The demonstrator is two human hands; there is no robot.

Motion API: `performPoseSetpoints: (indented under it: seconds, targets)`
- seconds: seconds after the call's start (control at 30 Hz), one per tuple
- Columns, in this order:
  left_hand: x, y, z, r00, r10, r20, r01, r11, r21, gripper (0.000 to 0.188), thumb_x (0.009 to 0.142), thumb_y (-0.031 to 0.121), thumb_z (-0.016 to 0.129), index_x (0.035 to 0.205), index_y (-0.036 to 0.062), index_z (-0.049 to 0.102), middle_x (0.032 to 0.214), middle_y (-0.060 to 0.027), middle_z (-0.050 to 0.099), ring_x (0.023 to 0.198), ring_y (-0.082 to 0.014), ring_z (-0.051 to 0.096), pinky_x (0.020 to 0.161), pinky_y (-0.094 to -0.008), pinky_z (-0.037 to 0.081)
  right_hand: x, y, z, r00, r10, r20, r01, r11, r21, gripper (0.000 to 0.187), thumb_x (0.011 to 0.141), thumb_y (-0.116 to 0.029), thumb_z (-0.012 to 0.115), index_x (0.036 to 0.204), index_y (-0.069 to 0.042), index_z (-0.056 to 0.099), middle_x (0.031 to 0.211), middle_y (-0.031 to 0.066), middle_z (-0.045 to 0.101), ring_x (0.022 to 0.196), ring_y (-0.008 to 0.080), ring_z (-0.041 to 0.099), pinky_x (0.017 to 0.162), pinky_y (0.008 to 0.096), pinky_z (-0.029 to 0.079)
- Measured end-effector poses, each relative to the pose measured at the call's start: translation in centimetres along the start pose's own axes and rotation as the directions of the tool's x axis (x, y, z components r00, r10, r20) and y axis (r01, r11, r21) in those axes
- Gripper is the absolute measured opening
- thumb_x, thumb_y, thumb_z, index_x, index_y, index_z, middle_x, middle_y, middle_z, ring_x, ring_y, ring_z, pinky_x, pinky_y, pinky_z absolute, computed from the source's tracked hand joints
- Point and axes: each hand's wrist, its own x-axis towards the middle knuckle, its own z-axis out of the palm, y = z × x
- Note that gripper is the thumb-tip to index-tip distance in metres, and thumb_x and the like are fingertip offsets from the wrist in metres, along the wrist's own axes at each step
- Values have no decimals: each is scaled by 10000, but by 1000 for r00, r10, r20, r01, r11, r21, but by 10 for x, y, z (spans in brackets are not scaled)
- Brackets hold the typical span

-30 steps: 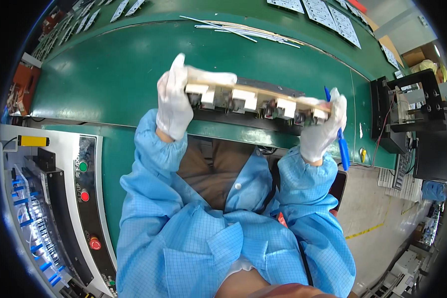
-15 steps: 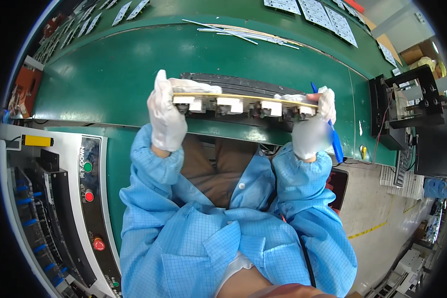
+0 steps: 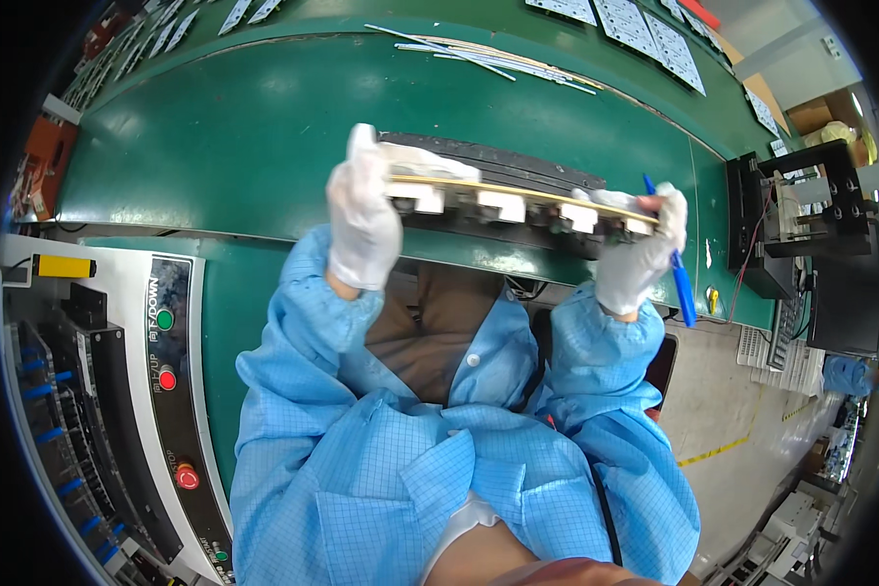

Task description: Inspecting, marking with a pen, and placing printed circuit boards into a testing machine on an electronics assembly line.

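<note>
A circuit board (image 3: 529,192) is held nearly edge-on above the front of the green bench, its right end lower than its left. White connectors and dark parts line the side facing me. My left hand (image 3: 364,220), in a white glove, closes on the left end, fingers behind the board. At the other end, my gloved right hand (image 3: 635,266) grips the board, with a bare fingertip showing. A blue pen (image 3: 684,293) sticks out from that hand. Behind and beneath the board lies a dark, flat fixture (image 3: 493,159), partly hidden by it.
Thin pale strips (image 3: 498,61) lie toward the bench's far side. More boards (image 3: 625,27) rest on the far shelf. A control panel (image 3: 171,381) with green and red buttons stands at left. A black frame device (image 3: 801,205) sits at right, near yellow-handled snips (image 3: 713,298).
Both hands have shifted right with the circuit board, and its right end has dipped a little more. The pen has moved along with my right hand.
</note>
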Motion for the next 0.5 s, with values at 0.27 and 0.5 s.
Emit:
performPoseSetpoints:
  seconds: [0.27,0.5]
  targets:
    - [18,-1,0,978,-199,60,208,949,-238,590,1026,345,153,888,-19,596,791,-132,675,693,-209,658,681,-299,551,-1,8,0,996,-23,86,35,989,-144,267,877,79,480,1126,-17,483,914,122,552,869,248,595,802,348,487]
    - [33,-16,2,960,268,-82,-260,960,105,452,1027,331,303,969,-11,594,835,-82,653,749,-135,590,773,-264,475,25,7,28,926,371,73,-378,913,153,378,999,-321,405,893,29,499,797,116,492,759,200,483,753,353,434]
